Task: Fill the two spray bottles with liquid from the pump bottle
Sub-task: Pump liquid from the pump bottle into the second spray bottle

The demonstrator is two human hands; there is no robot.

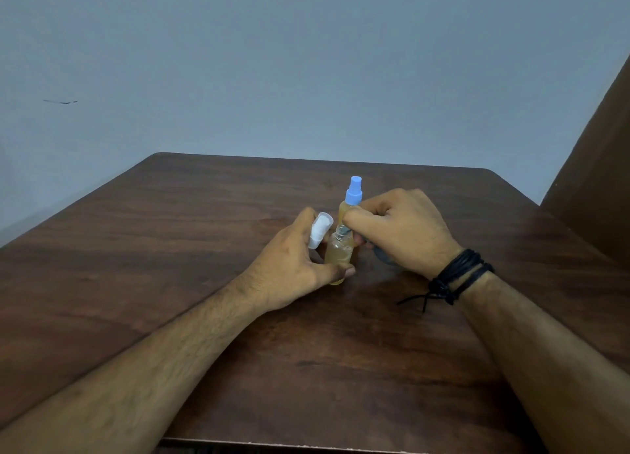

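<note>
Two bare forearms reach in from the near edge over the dark brown wooden desk (170,249). The right wrist wears a black cord bracelet (456,278) with loose ends hanging toward the desk.

The left hand (293,266) grips the small clear plastic spray bottle without a cap (337,255): its thumb curls across the bottle's lower front, near the base, while the fingers wrap behind. The bottle stands upright on the desk and holds yellowish liquid almost to its threaded neck. Between the upper fingers of the same hand sits a white spray cap with a translucent cover (320,230), tilted, just left of the open neck.

Just right of that neck, the right hand (399,228) is curled, its fingertips pinching a small dark nozzle-like part (343,230) right at the bottle's mouth. A dark object shows below the palm, mostly hidden; what it is cannot be told.

Just behind both hands stands a second clear spray bottle with a light blue spray top (354,194), upright, also holding yellowish liquid, partly hidden by the right fingers.

A plain grey-blue wall (306,61) rises beyond the desk.
</note>
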